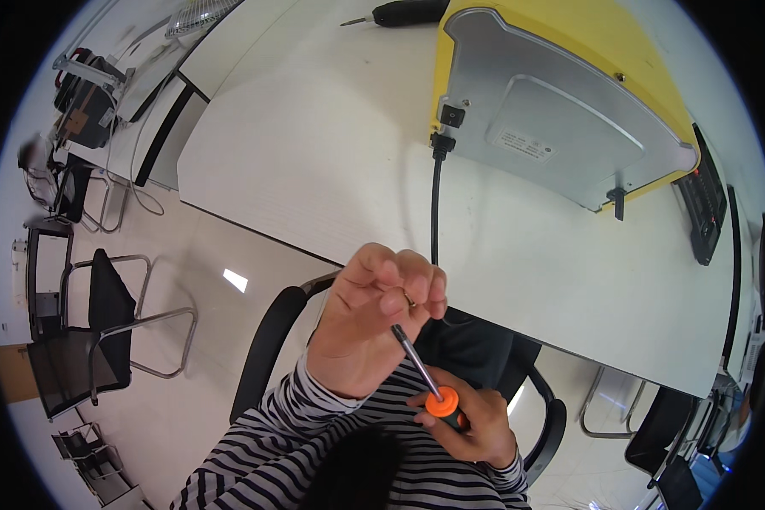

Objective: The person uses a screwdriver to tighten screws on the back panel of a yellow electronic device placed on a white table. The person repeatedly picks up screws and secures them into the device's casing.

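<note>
A yellow machine (561, 102) is stood at the white table's (331, 161) far edge; a screwdriver (433, 393) is gripped by the right hand (472, 421), its tip pinched by the left hand (374, 319).

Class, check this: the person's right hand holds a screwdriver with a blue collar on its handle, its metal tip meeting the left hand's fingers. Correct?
Not quite. In the head view the right hand holds a metal-shafted screwdriver whose collar is orange, not blue. Its tip does meet the left hand.

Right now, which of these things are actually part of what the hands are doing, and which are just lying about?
In use:
left hand, pinching something small at the tip, too small to tell
right hand, gripping the orange-handled screwdriver

Lying about:
yellow machine with black cable
second screwdriver
keyboard
white table
chairs
</note>
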`<state>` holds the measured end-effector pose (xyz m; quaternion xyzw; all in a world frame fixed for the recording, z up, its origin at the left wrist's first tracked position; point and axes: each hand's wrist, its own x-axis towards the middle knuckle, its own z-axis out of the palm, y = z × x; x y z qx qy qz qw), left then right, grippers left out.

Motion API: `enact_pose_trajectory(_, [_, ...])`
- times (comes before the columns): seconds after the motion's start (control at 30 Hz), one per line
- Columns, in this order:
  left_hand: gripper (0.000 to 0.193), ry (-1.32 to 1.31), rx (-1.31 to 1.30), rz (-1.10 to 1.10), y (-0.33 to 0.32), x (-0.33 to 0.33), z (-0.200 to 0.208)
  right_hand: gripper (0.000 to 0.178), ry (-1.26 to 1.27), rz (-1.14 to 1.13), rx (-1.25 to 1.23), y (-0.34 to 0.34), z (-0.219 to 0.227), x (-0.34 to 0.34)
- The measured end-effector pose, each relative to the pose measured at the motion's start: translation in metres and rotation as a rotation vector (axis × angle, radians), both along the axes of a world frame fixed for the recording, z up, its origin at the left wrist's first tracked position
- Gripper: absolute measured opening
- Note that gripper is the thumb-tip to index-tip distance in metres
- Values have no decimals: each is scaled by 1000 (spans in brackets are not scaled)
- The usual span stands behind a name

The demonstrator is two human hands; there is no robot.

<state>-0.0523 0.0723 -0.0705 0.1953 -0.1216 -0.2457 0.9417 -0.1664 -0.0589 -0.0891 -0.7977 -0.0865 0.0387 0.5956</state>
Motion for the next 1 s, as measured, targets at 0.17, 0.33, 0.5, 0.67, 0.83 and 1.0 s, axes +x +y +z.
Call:
enact_pose_trajectory(0.17, [17, -5, -45, -110, -2, -3, -1, 40, 53, -86, 29, 1, -2, -6])
enact_pose_trajectory(0.33, [16, 23, -63, -159, -10, -9, -1, 43, 25, -157, 42, 3, -11, -11])
enact_pose_trajectory(0.5, [17, 20, -98, -182, -15, -13, -5, 43, -14, -185, 49, 4, -13, -14])
enact_pose_trajectory(0.67, [17, 57, -132, -180, -16, -13, -4, 43, -9, -179, 39, 2, -12, -16])
enact_pose_trajectory(0.83, [17, 54, -143, -181, -15, -14, -6, 43, -2, -167, 40, 3, -12, -16])
enact_pose_trajectory(1.0, [16, 85, -115, -166, -15, -13, -5, 43, -6, -170, 70, 3, -13, -16])
